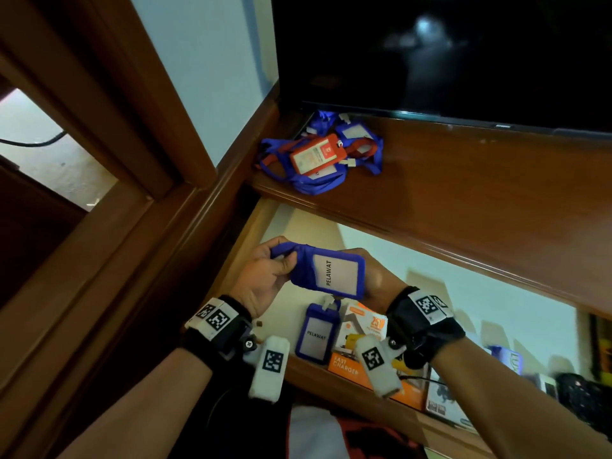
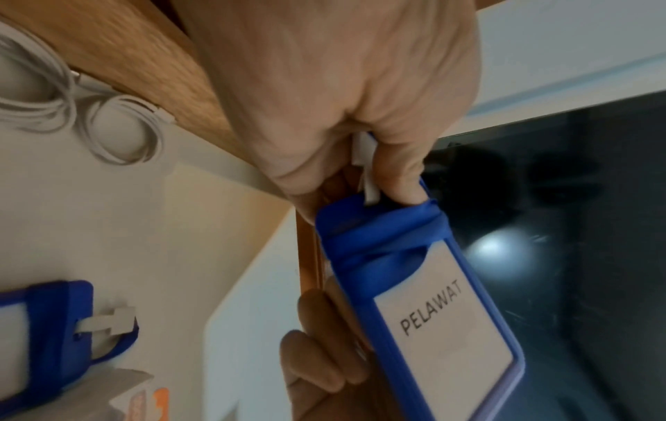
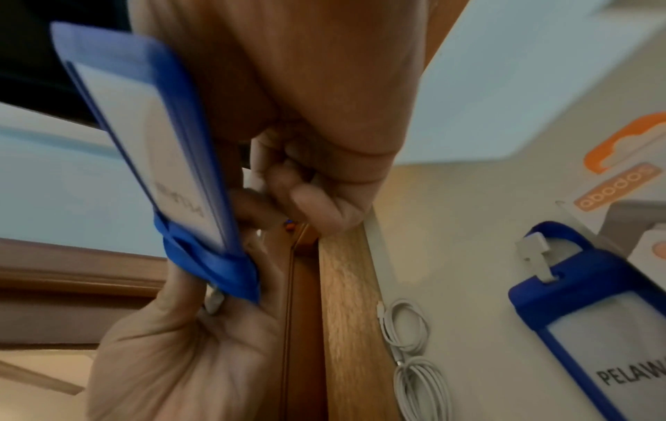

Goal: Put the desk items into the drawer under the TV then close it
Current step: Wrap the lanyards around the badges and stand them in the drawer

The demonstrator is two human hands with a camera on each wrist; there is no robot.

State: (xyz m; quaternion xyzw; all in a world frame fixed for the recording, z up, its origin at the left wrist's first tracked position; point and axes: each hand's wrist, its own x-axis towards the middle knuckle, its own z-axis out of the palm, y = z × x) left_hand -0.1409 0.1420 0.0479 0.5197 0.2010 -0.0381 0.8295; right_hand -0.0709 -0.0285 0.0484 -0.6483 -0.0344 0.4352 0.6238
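Both hands hold one blue badge holder marked PELAWAT above the open drawer. Its blue lanyard is wound round the top end. My left hand pinches that wrapped end, seen close in the left wrist view. My right hand grips the holder from behind, fingers curled on its back. A second blue PELAWAT holder lies flat in the drawer. On the desk top under the TV lies a pile of blue lanyards with a red badge holder.
The drawer also holds an orange and white charger box, a coiled white cable by its left wall, and more boxes and dark items to the right. A wooden door frame stands at the left.
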